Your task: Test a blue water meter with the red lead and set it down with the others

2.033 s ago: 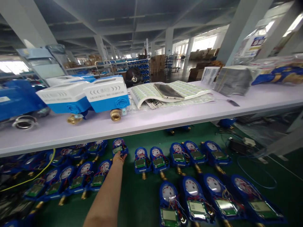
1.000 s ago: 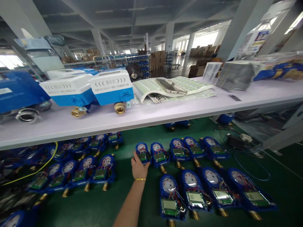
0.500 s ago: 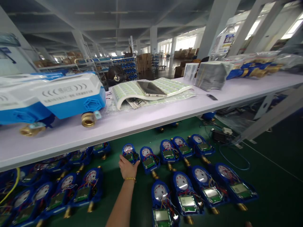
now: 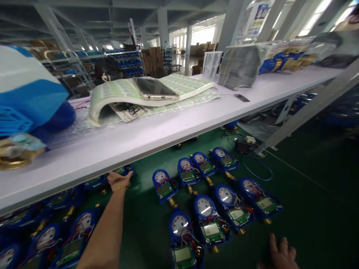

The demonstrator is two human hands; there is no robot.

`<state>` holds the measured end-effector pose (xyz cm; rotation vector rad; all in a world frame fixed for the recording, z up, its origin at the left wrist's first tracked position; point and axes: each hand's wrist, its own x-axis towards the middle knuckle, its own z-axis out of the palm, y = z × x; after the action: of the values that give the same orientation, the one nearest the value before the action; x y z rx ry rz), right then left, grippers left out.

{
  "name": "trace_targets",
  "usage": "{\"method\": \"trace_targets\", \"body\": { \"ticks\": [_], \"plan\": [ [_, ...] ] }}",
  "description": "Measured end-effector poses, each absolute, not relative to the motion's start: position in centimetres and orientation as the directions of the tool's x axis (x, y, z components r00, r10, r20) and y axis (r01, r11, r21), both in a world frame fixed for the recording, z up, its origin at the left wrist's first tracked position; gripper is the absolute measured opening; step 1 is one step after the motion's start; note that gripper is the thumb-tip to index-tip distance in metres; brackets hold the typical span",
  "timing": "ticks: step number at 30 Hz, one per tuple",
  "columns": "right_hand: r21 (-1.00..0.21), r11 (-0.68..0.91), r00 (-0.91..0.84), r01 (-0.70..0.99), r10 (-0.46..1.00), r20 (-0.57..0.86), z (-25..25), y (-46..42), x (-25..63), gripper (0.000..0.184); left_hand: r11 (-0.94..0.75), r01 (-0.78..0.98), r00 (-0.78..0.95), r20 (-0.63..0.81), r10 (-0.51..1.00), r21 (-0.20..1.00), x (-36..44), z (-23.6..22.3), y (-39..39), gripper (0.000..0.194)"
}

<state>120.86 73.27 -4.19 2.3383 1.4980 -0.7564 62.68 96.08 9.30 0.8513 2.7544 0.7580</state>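
Left hand (image 4: pixel 119 181) holds blue plastic meter (image 4: pixel 120 170), thumb and fingers wide around it, beneath shelf's (image 4: pixel 168 129) smooth, pale front edge. Right hand (image 4: pixel 282 256), partly cut off, fingers apart, below shelf. Glossy phone (image 4: pixel 157 89) atop shelf, on curved paper stack (image 4: pixel 112 91).

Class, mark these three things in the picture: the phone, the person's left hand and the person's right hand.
Phone (image 4: pixel 156 89): head view, middle of its dark screen.
Left hand (image 4: pixel 118 181): head view, back of the hand.
Right hand (image 4: pixel 282 258): head view, near the knuckles.
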Motion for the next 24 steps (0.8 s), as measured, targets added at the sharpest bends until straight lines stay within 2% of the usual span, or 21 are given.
{"method": "trace_targets", "body": {
  "ticks": [4, 8, 10, 15, 18, 24],
  "plan": [
    [-0.017, -0.425, 0.339, 0.905, 0.746, -0.573, -2.4, 73.7, 119.6, 0.118, 0.709, 0.457, -0.834, -0.019, 0.552, 0.538, 62.2, 10.6, 97.9, 0.069],
    [-0.017, -0.431, 0.351, 0.902, 0.757, -0.55, -1.9, 73.8, 119.1, 0.119, 0.629, 0.513, -0.794, 0.046, 0.606, 0.584, 65.2, 10.9, 96.4, 0.091],
    [-0.013, -0.436, 0.363, 0.9, 0.763, -0.534, -1.7, 73.9, 118.9, 0.119, 0.542, 0.575, -0.709, 0.041, 0.704, 0.613, 68.0, 10.6, 94.0, 0.098],
    [-0.027, -0.432, 0.342, 0.901, 0.747, -0.57, -1.0, 73.9, 118.7, 0.12, 0.32, 0.635, -0.394, -0.061, 0.917, 0.703, 75.2, 8.7, 87.6, 0.099],
    [-0.034, -0.427, 0.34, 0.904, 0.764, -0.549, -1.7, 73.6, 119.1, 0.119, 0.303, 0.618, -0.341, -0.1, 0.935, 0.726, 77.5, 7.3, 86.5, 0.096],
    [-0.044, -0.431, 0.363, 0.901, 0.808, -0.464, -5.1, 72.9, 120.5, 0.121, 0.356, 0.579, -0.435, -0.092, 0.896, 0.733, 77.8, 6.2, 88.0, 0.066]
  ]
}}
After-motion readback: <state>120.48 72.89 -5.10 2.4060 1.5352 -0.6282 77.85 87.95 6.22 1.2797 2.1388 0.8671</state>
